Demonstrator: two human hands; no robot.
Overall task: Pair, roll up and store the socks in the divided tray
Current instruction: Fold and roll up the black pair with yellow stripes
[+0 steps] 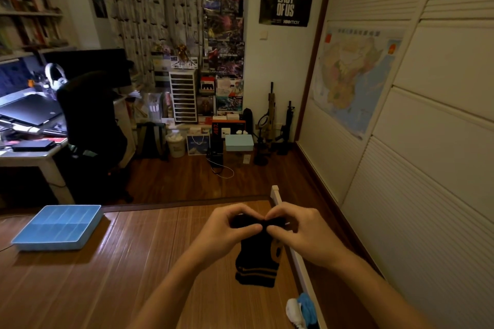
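Head view shows both hands raised over what looks like a bed covered by a bamboo mat (pixel 133 262). The left hand (pixel 227 224) and right hand (pixel 302 232) meet at the top of a pair of black socks (pixel 258 262). Their fingers (pixel 251 227) are curled and pinch the bunched upper end from either side, thumbs nearly touching. The socks hang straight down between the wrists, the tan-striped cuffs lowest, close above the mat.

A white rail (pixel 299 267) runs along the mat's right edge, just beside the hanging socks. A blue and white sock bundle (pixel 302 310) lies against that rail nearer the person. The blue divided tray (pixel 53 244) sits well apart to the left, at the mat's far edge, with bare mat between it and the hands.
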